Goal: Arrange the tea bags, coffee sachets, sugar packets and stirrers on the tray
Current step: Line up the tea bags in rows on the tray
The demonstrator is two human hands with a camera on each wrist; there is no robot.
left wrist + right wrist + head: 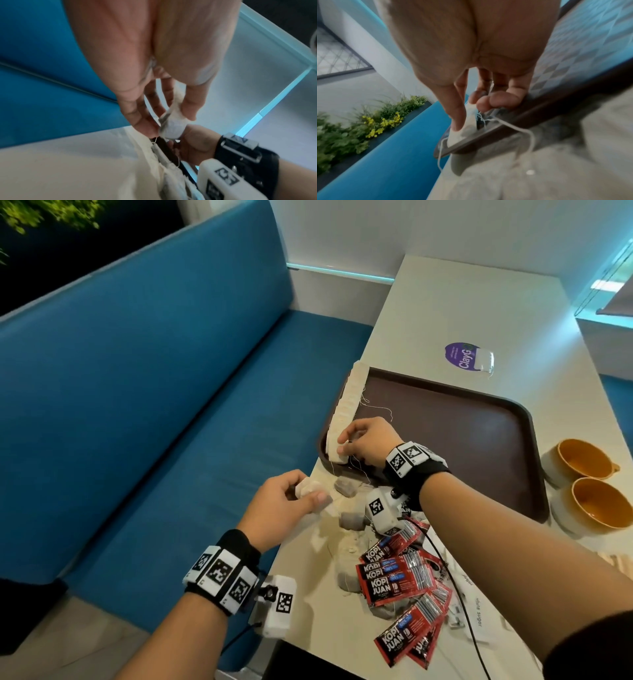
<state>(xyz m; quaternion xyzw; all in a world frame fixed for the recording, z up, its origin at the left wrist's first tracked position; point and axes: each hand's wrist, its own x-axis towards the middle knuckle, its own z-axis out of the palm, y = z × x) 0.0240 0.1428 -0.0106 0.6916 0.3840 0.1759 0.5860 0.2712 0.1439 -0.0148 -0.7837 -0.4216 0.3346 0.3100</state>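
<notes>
My right hand (368, 441) pinches a tea bag (337, 455) at the near end of the row of tea bags (347, 402) standing along the tray's (479, 436) left edge. My left hand (281, 508) pinches another tea bag (173, 125) between thumb and fingertips (188, 109), just off the tray's near left corner above the table (462, 302). More loose tea bags (351, 520) and red coffee sachets (397, 577) lie near the table's near edge. These bags look light, soft and easily torn, with trailing strings, so I judge a gentle pinch on the paper edge safest.
</notes>
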